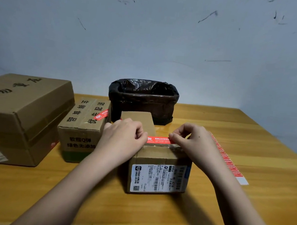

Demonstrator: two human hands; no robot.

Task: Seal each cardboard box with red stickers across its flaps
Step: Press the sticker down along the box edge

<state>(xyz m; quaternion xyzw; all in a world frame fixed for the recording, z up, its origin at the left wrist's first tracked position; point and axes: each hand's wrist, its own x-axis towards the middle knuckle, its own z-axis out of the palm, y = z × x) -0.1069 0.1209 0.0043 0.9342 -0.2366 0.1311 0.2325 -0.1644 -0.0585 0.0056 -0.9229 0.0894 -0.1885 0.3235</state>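
Observation:
A small cardboard box (158, 177) with a white shipping label on its near side stands at the table's middle. A red sticker (158, 140) is stretched just above the far edge of its top. My left hand (124, 135) pinches the sticker's left end and my right hand (193, 143) pinches its right end. A strip of red stickers (228, 158) lies on the table to the right of my right arm. A medium box (82, 124) on the left carries a red sticker (101, 115) on its top edge.
A large cardboard box (21, 115) fills the far left of the wooden table (244, 192). Another small box (138, 118) stands behind my left hand. A bin lined with a black bag (143, 99) sits at the back against the wall.

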